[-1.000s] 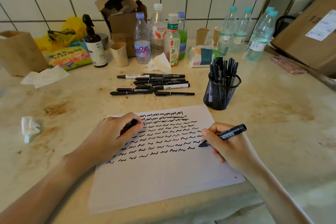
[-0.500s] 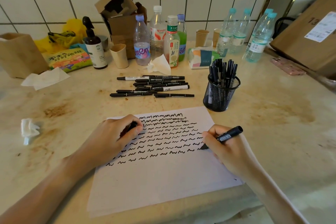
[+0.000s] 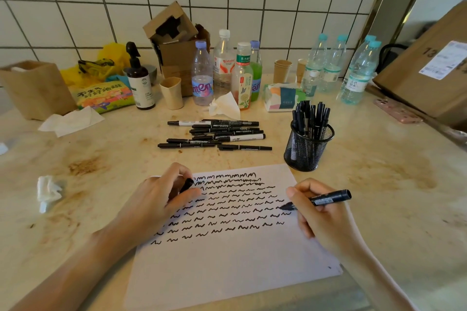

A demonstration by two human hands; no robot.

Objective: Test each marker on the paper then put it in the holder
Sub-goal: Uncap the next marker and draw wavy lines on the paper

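A white sheet of paper (image 3: 227, 265) lies in front of me, covered in rows of black squiggles. My right hand (image 3: 321, 214) grips an uncapped black marker (image 3: 326, 199) with its tip touching the paper at the right end of a squiggle row. My left hand (image 3: 156, 199) rests on the paper's left edge, closed around the black marker cap (image 3: 187, 184). Several black markers (image 3: 214, 134) lie in a pile beyond the paper. A black mesh holder (image 3: 308, 146) to the right of the pile holds several markers upright.
Along the tiled wall stand several drink bottles (image 3: 225, 68), paper cups (image 3: 171, 92), a dark pump bottle (image 3: 139, 78), a tissue pack (image 3: 280, 96) and cardboard boxes (image 3: 177, 40). Crumpled tissues (image 3: 48, 192) lie at left. A pink phone (image 3: 396, 110) and big carton (image 3: 429, 68) sit right.
The marker tip has moved a little to the right along the row, adding fresh squiggle. My left hand has stayed put with the cap.
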